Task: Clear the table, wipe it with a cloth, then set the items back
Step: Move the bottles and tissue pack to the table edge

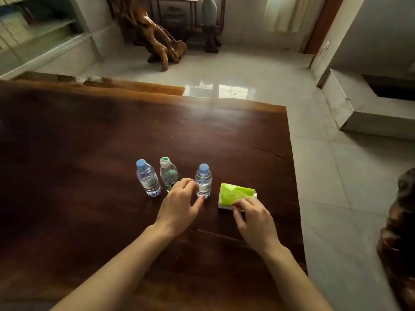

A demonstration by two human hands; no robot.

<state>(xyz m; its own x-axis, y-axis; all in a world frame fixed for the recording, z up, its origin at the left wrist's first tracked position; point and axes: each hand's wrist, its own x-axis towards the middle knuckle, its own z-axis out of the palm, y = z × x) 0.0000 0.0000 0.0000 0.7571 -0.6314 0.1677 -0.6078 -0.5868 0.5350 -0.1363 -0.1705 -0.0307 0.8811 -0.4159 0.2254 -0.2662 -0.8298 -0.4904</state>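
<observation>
With the left hand [182,204] spread loosely around the right-most water bottle [203,181], thumb at its base, and the right hand's fingers [241,204] pinching the green tissue pack [237,195], a careless nudge could topple neighbouring bottles.

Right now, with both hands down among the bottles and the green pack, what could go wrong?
1. The left hand is squeezed between two upright bottles: its fingers touch the base of the right blue-capped bottle and its knuckles sit close to the green-capped bottle. Either could tip and roll.
2. The right hand only pinches a corner of the green tissue pack, so it could slip when lifted.
3. A toppled bottle might knock the left blue-capped bottle.
</observation>
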